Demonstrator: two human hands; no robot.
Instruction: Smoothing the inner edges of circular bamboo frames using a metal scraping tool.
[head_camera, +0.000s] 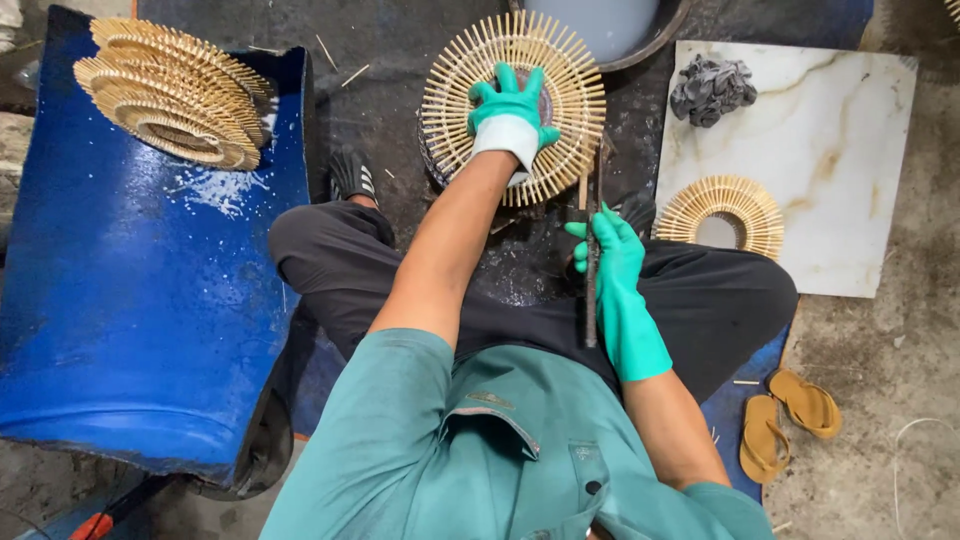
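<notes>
I sit cross-legged on the ground, wearing green rubber gloves. My left hand (510, 112) lies flat, fingers spread, on the middle of a round ring of radiating bamboo sticks (455, 90) that rests on a dark stand in front of me. My right hand (610, 250) grips a long dark tool (591, 300) held upright, its tip at the lower right edge of the stick ring.
A blue barrel half (140, 300) lies at my left with a stack of finished stick rings (170, 95) on it. A white marble-patterned tile (840, 160) at right carries another stick ring (722, 215) and a grey rag (712, 88). A grey basin (610, 30) stands behind; tan sandals (785, 420) lie at right.
</notes>
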